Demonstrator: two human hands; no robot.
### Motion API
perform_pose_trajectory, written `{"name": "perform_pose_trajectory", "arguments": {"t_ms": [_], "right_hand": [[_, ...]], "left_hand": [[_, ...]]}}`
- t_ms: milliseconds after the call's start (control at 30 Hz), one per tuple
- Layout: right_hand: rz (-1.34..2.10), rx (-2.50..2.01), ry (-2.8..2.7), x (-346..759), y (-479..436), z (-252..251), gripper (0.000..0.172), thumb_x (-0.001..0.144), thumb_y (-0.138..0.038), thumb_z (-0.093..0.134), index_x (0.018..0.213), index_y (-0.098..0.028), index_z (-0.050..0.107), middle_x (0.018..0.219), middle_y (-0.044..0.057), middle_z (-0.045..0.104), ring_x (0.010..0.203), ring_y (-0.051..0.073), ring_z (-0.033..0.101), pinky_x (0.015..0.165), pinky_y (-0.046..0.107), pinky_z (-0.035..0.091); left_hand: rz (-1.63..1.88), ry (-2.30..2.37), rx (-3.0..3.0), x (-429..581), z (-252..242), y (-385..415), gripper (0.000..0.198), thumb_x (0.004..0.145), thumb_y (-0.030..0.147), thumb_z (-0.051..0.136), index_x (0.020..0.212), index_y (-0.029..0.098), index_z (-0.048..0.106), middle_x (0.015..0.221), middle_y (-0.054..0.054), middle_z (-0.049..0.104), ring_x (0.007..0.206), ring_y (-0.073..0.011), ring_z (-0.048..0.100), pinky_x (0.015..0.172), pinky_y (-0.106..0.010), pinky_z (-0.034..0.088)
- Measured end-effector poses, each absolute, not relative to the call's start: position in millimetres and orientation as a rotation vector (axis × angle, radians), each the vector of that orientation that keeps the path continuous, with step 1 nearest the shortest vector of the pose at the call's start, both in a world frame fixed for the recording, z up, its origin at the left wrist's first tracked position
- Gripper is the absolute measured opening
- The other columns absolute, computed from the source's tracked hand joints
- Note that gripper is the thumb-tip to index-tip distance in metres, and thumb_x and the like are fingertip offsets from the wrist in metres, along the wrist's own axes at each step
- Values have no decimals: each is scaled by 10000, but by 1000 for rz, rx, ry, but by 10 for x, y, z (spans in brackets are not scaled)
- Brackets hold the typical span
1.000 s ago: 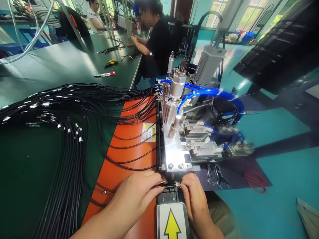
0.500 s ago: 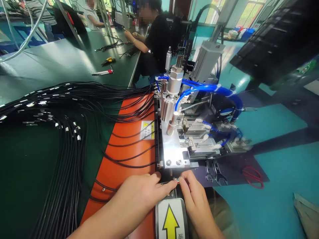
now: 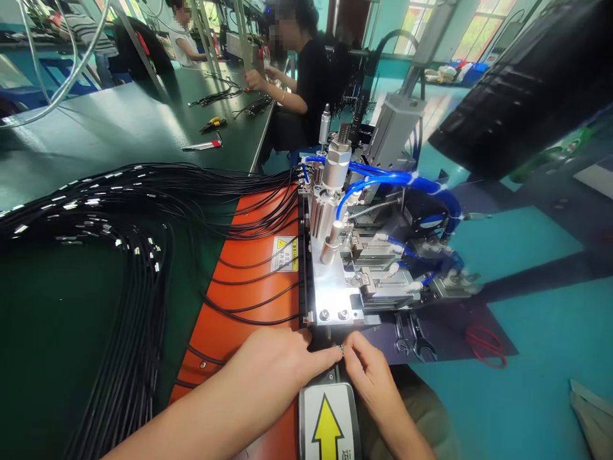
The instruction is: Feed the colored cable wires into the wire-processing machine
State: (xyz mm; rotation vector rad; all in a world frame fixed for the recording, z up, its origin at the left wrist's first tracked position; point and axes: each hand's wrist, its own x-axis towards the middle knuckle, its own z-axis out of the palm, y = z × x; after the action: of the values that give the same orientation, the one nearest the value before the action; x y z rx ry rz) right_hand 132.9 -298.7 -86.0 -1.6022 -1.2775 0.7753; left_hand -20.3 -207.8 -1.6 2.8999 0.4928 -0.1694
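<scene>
My left hand (image 3: 275,363) lies at the front of a small pneumatic machine (image 3: 352,255), its fingers pinched on the end of a thin black cable (image 3: 249,317). My right hand (image 3: 366,365) meets it from the right, fingertips pinched on the same cable tip, where a small metal bit (image 3: 341,349) shows. Both hands sit just below the machine's shiny front plate (image 3: 332,294) and just above a plate with a yellow arrow (image 3: 329,421).
A big bundle of black cables (image 3: 129,268) with metal ends spreads over the green bench and the orange mat (image 3: 239,287). Wrenches (image 3: 412,335) and a red loop (image 3: 486,345) lie right of the machine. Other people work at the far bench, where pliers (image 3: 213,122) lie.
Both hands have edged slightly up towards the machine's front plate, staying pinched together on the cable tip. The view has shifted a little.
</scene>
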Motion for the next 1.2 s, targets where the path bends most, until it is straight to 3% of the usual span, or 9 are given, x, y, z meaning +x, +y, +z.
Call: {"name": "perform_pose_trajectory", "arguments": {"t_ms": [100, 200, 267, 400, 600, 900, 1067, 1200], "right_hand": [[915, -1578, -1251, 1370, -2964, -798, 216, 811, -226, 394, 598, -203, 366, 542, -60, 353, 499, 95, 357, 465, 205, 292], [1020, -1541, -1184, 1393, -2972, -774, 228, 820, -265, 412, 604, -198, 382, 560, -58, 343, 512, 94, 342, 475, 208, 284], [1077, -1515, -1115, 1383, -2987, -784, 246, 831, -312, 407, 614, -199, 381, 566, -57, 351, 510, 93, 341, 477, 208, 286], [1185, -1440, -981, 1331, -3001, -821, 290, 831, -403, 413, 622, -206, 372, 537, -56, 404, 481, 95, 389, 470, 208, 316], [1262, -1355, -853, 1278, -2992, -841, 328, 816, -469, 432, 625, -210, 371, 497, -57, 447, 456, 101, 449, 488, 222, 362], [1200, -1449, -894, 1370, -2941, -803, 251, 745, -318, 535, 551, -190, 440, 495, -51, 442, 485, 104, 422, 481, 212, 331], [1190, -1476, -861, 1365, -2972, -745, 294, 821, -388, 397, 598, -198, 427, 516, -47, 408, 450, 107, 411, 432, 216, 342], [1096, -1525, -852, 1375, -3088, -688, 283, 835, -394, 407, 633, -198, 434, 546, -52, 382, 460, 98, 376, 432, 210, 303]], "left_hand": [[-22, 666, 2713, -236, -162, -2110, 371, 837, 135, 469, 1128, 360, 519, 853, 21, 612, 694, -152, 579, 517, -186, 387], [87, 882, 2533, -311, -290, -2125, 182, 881, 279, 435, 932, 229, 602, 683, 21, 583, 558, -130, 537, 434, -176, 339], [184, 869, 2498, -384, -322, -2121, 267, 901, 282, 366, 859, 191, 613, 622, 18, 536, 512, -116, 495, 429, -177, 323], [317, 675, 2496, -523, -271, -2091, 333, 853, 123, 332, 975, 221, 626, 697, -9, 510, 604, -125, 479, 524, -203, 332], [308, 587, 2613, -546, -245, -2048, 334, 819, 52, 341, 946, 197, 613, 678, -13, 477, 632, -139, 446, 525, -220, 280], [93, 775, 2616, -443, -243, -2050, 229, 836, 119, 436, 677, 172, 592, 618, 30, 463, 561, -99, 435, 482, -198, 251], [112, 588, 2815, -465, -162, -2044, 198, 833, 69, 443, 826, 183, 604, 672, 8, 491, 608, -125, 436, 502, -217, 248], [258, 781, 2867, -476, -129, -2046, 181, 829, 100, 472, 899, 204, 603, 802, -31, 513, 708, -177, 419, 591, -268, 290]]}}
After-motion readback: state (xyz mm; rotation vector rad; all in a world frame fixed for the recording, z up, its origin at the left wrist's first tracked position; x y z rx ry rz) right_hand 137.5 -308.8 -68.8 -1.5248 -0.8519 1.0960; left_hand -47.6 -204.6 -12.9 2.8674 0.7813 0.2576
